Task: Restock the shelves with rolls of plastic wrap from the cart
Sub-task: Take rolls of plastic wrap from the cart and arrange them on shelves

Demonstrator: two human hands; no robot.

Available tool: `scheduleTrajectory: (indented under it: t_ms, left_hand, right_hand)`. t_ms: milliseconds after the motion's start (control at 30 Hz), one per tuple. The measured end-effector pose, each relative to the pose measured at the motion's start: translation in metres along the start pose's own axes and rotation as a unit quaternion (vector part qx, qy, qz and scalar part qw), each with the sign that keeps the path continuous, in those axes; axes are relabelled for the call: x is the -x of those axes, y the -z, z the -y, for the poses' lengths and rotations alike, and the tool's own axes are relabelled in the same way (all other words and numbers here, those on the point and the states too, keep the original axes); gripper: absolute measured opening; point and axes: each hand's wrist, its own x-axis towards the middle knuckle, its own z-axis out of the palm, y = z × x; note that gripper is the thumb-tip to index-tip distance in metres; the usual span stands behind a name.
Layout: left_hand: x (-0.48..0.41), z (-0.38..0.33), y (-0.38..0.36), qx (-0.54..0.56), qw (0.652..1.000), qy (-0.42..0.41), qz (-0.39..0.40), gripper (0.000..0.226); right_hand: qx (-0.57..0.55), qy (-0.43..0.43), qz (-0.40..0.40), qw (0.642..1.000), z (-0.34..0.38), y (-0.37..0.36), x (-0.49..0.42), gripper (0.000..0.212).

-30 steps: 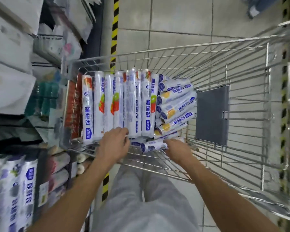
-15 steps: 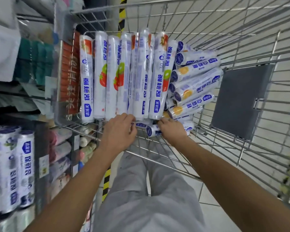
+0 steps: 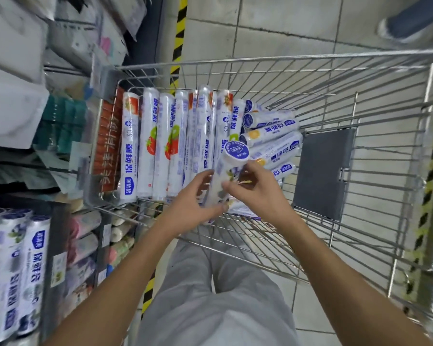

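Note:
A wire shopping cart (image 3: 265,61) holds several white and blue rolls of plastic wrap: long rolls (image 3: 150,143) lie side by side at its left, shorter rolls (image 3: 272,136) are stacked beside them. One short roll (image 3: 231,158) stands tilted up above the cart floor, its round blue end cap facing me. My left hand (image 3: 193,203) grips its lower part and my right hand (image 3: 255,188) holds its middle from the right. Shelves (image 3: 60,245) at the left carry more upright rolls (image 3: 23,265).
A grey flap (image 3: 322,171) hangs on the cart's right inner wall. Bagged goods (image 3: 18,78) fill the upper left shelves. A yellow and black floor stripe (image 3: 179,38) runs past the cart. Someone's shoe (image 3: 405,26) shows at the top right. My grey trousers (image 3: 218,295) are below.
Both hands were reaching at the near ends of the rolls on the cart floor. Now they have lifted one short roll and tipped it upright between them.

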Motion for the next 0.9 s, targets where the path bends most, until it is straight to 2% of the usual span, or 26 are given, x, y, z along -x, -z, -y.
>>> scheduleTrajectory:
  t_ms: [67, 133, 200, 267, 400, 500, 600, 733, 900]
  left_hand:
    - [-0.002, -0.011, 0.001, 0.061, 0.998, -0.004, -0.026, 0.062]
    - [-0.003, -0.02, 0.005, 0.101, 0.992, -0.008, -0.075, 0.045]
    - [-0.003, -0.023, 0.015, 0.124, 0.985, -0.013, -0.118, 0.036]
    - [-0.001, -0.023, 0.03, 0.167, 0.976, 0.008, -0.141, 0.03]
    - [0.004, -0.015, 0.067, 0.336, 0.927, 0.066, -0.15, 0.032]
    - [0.003, 0.001, 0.087, 0.38, 0.903, 0.108, -0.169, 0.028]
    - [0.003, 0.016, 0.099, 0.388, 0.892, 0.128, -0.193, 0.03]
    - [0.009, 0.033, 0.112, 0.413, 0.882, 0.13, -0.188, 0.048]
    - [0.019, 0.045, 0.118, 0.411, 0.879, 0.144, -0.192, 0.033]
  right_hand:
    - [-0.045, -0.007, -0.004, 0.999, 0.014, -0.006, -0.006, 0.021]
    - [-0.069, -0.014, 0.004, 0.998, 0.023, -0.013, -0.014, 0.026]
    - [-0.101, -0.028, -0.006, 0.994, 0.028, -0.016, -0.024, 0.033]
    - [-0.113, -0.039, -0.035, 0.992, 0.027, -0.015, -0.034, 0.029]
    - [-0.059, -0.074, -0.082, 0.992, 0.011, -0.016, -0.055, 0.02]
    - [0.014, -0.091, -0.073, 0.993, 0.001, -0.033, -0.077, 0.021]
    - [0.107, -0.09, -0.055, 0.989, 0.0, -0.058, -0.108, 0.041]
    - [0.228, -0.049, -0.075, 0.97, -0.004, -0.092, -0.143, 0.066]
    - [0.304, -0.095, -0.142, 0.937, -0.005, -0.112, -0.159, 0.089]
